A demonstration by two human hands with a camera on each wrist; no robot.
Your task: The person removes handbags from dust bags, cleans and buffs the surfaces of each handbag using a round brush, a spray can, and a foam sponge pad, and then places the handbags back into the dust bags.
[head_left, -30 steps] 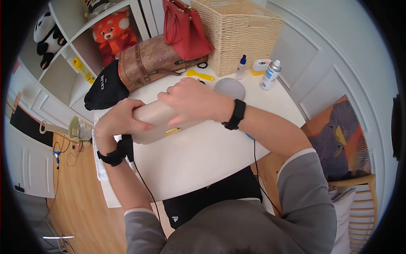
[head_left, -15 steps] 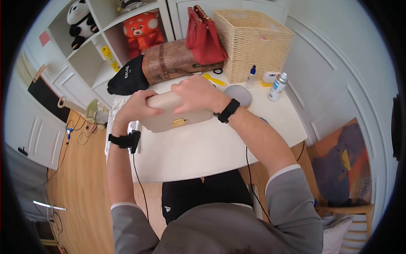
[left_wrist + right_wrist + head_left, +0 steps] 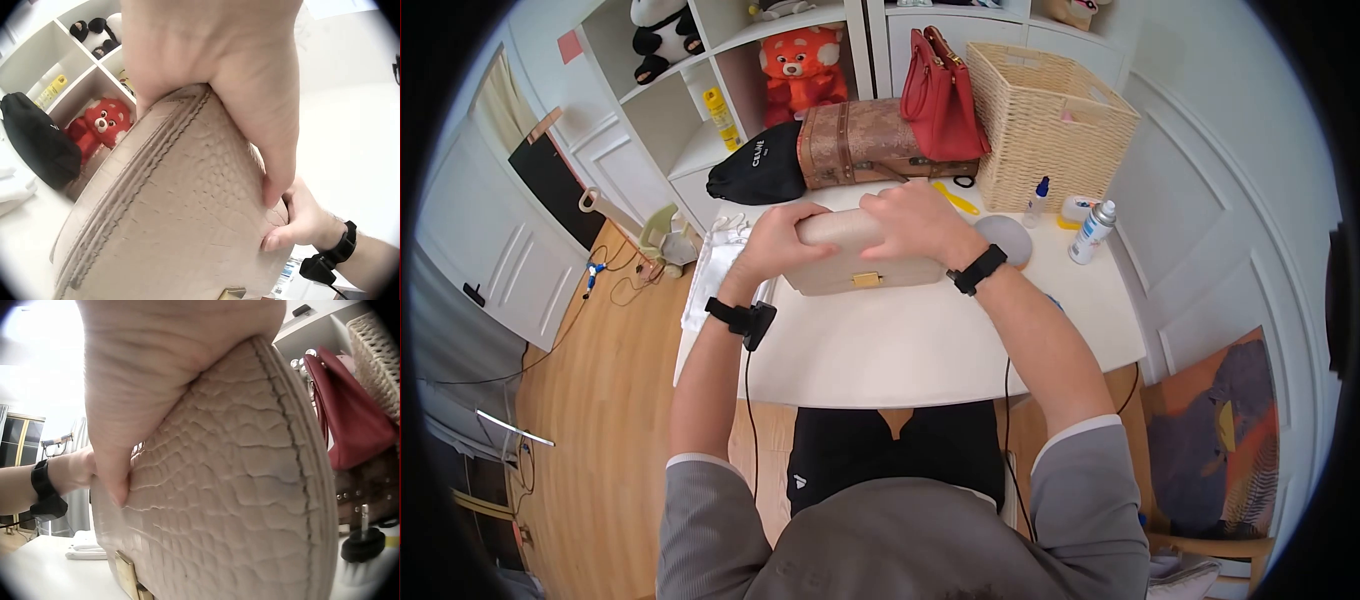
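Note:
A beige handbag [image 3: 825, 277] with a crocodile-textured surface and a gold clasp [image 3: 867, 280] stands upright over the white table, its clasp side toward the person. The left hand [image 3: 783, 243] grips its top at the left end, thumb on the front and fingers over the back. At the right end of the top, the right hand [image 3: 925, 226] holds it the same way. Dark stitching along the bag's side edge [image 3: 134, 187] shows in the left wrist view. In the right wrist view the textured flap [image 3: 231, 469] fills the middle, below the right hand [image 3: 175, 356].
Behind the bag lie a black dust bag [image 3: 758, 172], a brown patterned case [image 3: 850, 140], a red handbag [image 3: 945, 105] and a wicker basket [image 3: 1050, 135]. To the right are a grey round pad [image 3: 1005, 240], a small bottle [image 3: 1037, 203] and a spray can [image 3: 1092, 235]. White cloth [image 3: 718, 265] lies left.
The head view has swung, so the scene sits further right in it. The bag has gone from tilted to more upright and farther from the body, with both hands still gripping its top.

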